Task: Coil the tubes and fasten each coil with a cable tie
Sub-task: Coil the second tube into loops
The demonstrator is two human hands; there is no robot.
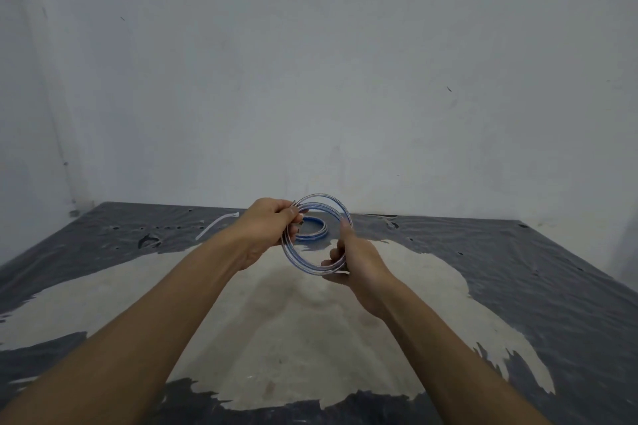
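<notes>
The left grip (267,228) is closed on the upper left of a clear tube coil (324,197), fingers and thumb pinching the turns together where a tube end seems to stick out. The right grip (359,262) is curled round the lower right of the same coil, with the fingers under the turns and the thumb up along the rim. Between them the coil is held in the air above the surface (518,269), roughly upright and facing the camera, its several turns lying loosely side by side.

Seen through the ring, a blue coil (316,236) lies flat on the surface near the wall (310,79). Whether a tie binds it is too small to tell. A white cable tie (215,222) lies loose on the surface to the left, well apart from both coils.

By my reading, the winding of this clear tube is about done, and the blue one is wound and set aside. The fastening is left: no tie shows on the held coil, so one grip would have to keep the turns together while the other fetches the tie.
</notes>
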